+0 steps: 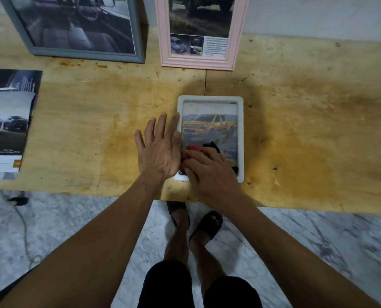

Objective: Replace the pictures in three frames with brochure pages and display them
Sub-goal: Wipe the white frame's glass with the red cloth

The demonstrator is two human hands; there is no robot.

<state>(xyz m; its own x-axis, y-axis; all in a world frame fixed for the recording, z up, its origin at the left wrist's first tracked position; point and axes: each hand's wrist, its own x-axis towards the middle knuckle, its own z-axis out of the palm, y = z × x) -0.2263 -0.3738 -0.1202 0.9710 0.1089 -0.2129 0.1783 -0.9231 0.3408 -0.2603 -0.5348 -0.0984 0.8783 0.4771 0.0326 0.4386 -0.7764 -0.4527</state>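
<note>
White plastic forms the small rounded-corner frame (240, 138) lying flat just right of centre, near the table's front edge, with a brochure page showing a yellow pickup (209, 127) in its opening. The left hand (160, 150) lies spread and flat, fingers straight, its edge against the frame's left rim, probably to keep the frame from sliding. The right hand (209, 172) rests curled over the frame's lower left corner, fingertips pressing near something red and something dark (213, 146); what those are cannot be told, nor whether the fingers grip them. It looks like the page is being seated.

At upper left a grey wooden frame (138, 41) holding a car-interior page leans upright, and beside it at upper centre a pink moulded frame (198, 63) with a truck page stands likewise, so two frames appear displayed and the third remains. The leftover brochure sheets (7, 121) lie at the left edge.

The surface is a stained yellowish plywood table (307, 130) against a pale wall; below it is a grey-veined marble floor (296, 241).
</note>
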